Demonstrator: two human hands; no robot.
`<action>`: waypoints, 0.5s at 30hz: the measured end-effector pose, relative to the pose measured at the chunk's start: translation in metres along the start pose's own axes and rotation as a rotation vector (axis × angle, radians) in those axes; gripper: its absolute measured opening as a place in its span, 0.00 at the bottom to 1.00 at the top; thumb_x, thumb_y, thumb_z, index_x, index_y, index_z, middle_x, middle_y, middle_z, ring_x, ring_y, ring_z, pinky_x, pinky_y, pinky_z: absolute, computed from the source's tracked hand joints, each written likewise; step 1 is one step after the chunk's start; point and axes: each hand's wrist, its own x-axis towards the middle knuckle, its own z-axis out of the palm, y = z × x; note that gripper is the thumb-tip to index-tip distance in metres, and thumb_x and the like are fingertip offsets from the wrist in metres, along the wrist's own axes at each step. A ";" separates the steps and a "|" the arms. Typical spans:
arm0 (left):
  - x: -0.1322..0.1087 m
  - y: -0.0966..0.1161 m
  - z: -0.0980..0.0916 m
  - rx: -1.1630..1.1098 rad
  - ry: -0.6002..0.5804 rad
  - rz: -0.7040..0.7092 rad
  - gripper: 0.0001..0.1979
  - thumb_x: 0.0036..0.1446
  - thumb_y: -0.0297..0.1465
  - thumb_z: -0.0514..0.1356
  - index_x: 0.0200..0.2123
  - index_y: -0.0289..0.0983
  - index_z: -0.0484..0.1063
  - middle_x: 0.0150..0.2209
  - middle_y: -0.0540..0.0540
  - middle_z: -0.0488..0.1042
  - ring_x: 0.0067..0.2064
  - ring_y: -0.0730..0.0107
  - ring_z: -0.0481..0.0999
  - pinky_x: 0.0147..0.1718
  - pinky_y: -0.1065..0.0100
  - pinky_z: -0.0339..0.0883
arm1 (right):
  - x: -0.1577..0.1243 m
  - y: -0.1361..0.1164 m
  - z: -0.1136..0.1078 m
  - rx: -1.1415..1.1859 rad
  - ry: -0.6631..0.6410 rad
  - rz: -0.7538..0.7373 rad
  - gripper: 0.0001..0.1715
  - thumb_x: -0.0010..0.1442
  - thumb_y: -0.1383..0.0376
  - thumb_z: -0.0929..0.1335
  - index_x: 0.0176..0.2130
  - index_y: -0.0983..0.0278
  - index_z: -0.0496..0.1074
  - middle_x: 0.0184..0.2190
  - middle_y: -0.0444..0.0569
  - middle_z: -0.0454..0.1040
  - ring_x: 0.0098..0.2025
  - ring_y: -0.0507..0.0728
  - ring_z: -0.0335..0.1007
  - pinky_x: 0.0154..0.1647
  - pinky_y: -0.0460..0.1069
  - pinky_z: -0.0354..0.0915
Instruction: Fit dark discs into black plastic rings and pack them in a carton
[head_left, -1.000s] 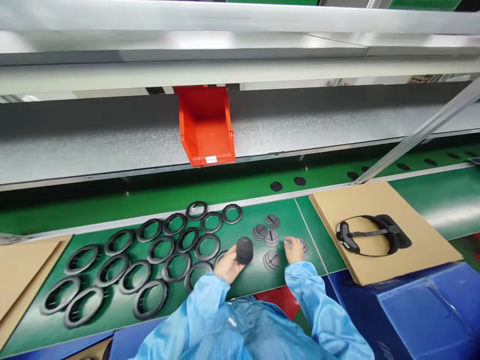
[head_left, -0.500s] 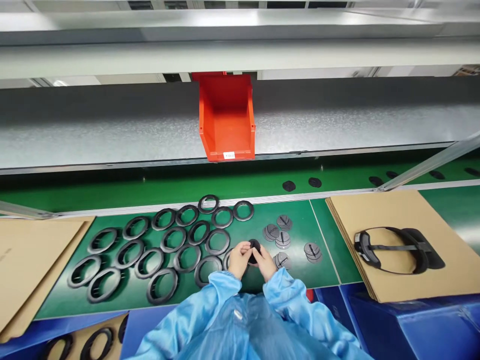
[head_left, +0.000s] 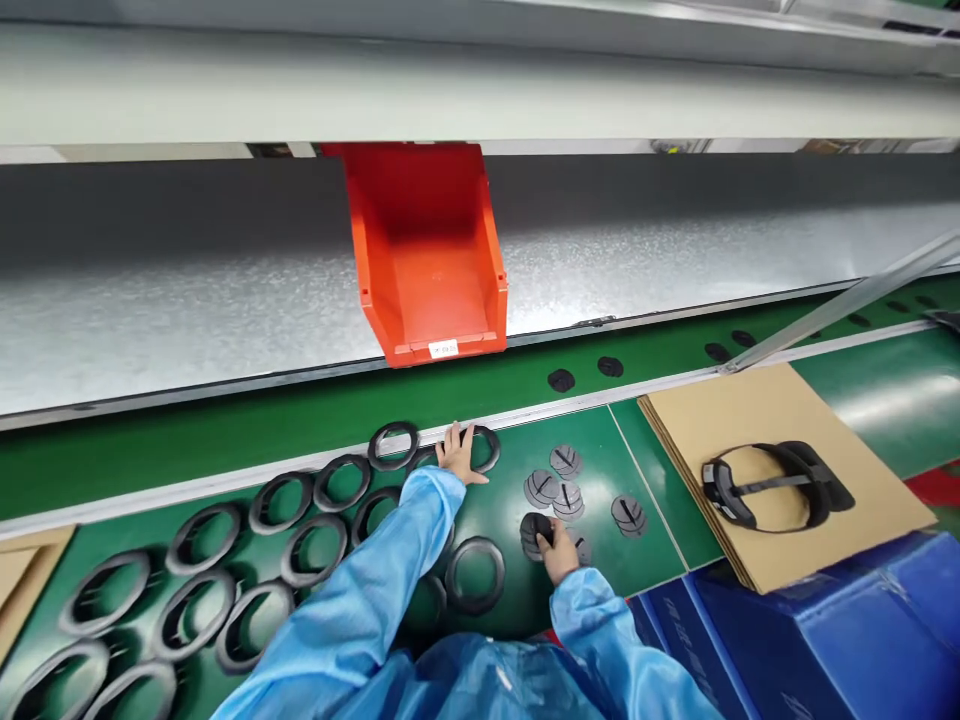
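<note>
My left hand [head_left: 457,455] is on the far ring [head_left: 484,447]; my right hand [head_left: 559,556] holds a black round part [head_left: 534,527].

The ring lies at the far edge of the green worktop [head_left: 660,450], by the pale rail, and my left fingers [head_left: 451,437] are spread flat over its left side, released rather than clenched. The black round part is low over the worktop near me, grasped at its right edge by my right fingers [head_left: 550,541]. Just to the right and beyond it lie grey slotted discs [head_left: 563,462] in a loose cluster. More black rings [head_left: 336,482] spread left across the worktop, one [head_left: 475,574] near my left sleeve. Farther right, a cardboard sheet [head_left: 750,410] carries a black strap piece [head_left: 772,485]. A red bin [head_left: 424,250] hangs off the grey shelf beyond.
</note>
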 end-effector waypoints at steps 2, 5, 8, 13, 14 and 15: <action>0.010 0.003 0.005 0.044 -0.051 0.031 0.66 0.22 0.25 0.77 0.68 0.38 0.52 0.71 0.28 0.46 0.70 0.31 0.44 0.65 0.38 0.34 | -0.007 0.001 0.002 -0.058 0.047 -0.051 0.25 0.50 0.63 0.66 0.49 0.64 0.72 0.43 0.58 0.76 0.48 0.68 0.73 0.54 0.62 0.67; 0.019 0.009 0.010 0.059 -0.063 0.039 0.64 0.28 0.28 0.75 0.69 0.35 0.49 0.70 0.27 0.47 0.68 0.30 0.49 0.65 0.40 0.36 | -0.016 0.002 0.002 -0.143 0.105 -0.123 0.26 0.53 0.66 0.65 0.51 0.65 0.71 0.49 0.60 0.72 0.55 0.66 0.68 0.59 0.60 0.63; 0.020 0.015 0.005 0.008 -0.045 0.038 0.63 0.33 0.32 0.75 0.70 0.33 0.46 0.69 0.27 0.45 0.67 0.30 0.50 0.65 0.44 0.43 | -0.019 0.005 -0.004 -0.217 0.132 -0.163 0.22 0.56 0.67 0.63 0.50 0.65 0.72 0.47 0.59 0.72 0.53 0.66 0.66 0.59 0.60 0.63; -0.019 0.012 -0.027 -0.136 -0.034 0.069 0.62 0.39 0.43 0.72 0.71 0.33 0.43 0.69 0.33 0.45 0.70 0.44 0.49 0.67 0.54 0.47 | -0.015 0.003 -0.007 -0.259 0.092 -0.236 0.14 0.61 0.65 0.62 0.42 0.63 0.73 0.42 0.56 0.73 0.47 0.64 0.66 0.55 0.59 0.62; -0.035 0.008 -0.035 -0.186 -0.045 0.078 0.61 0.40 0.44 0.72 0.71 0.34 0.43 0.69 0.34 0.46 0.70 0.47 0.49 0.68 0.55 0.46 | -0.013 0.001 -0.006 -0.255 0.075 -0.250 0.12 0.61 0.64 0.62 0.41 0.63 0.73 0.41 0.55 0.73 0.46 0.64 0.66 0.54 0.58 0.62; -0.052 0.004 -0.042 -0.257 -0.065 0.087 0.59 0.41 0.45 0.71 0.71 0.35 0.45 0.69 0.34 0.48 0.70 0.49 0.50 0.68 0.55 0.46 | -0.011 0.000 -0.003 -0.247 0.060 -0.259 0.11 0.61 0.64 0.63 0.41 0.63 0.73 0.40 0.54 0.73 0.46 0.64 0.66 0.53 0.58 0.62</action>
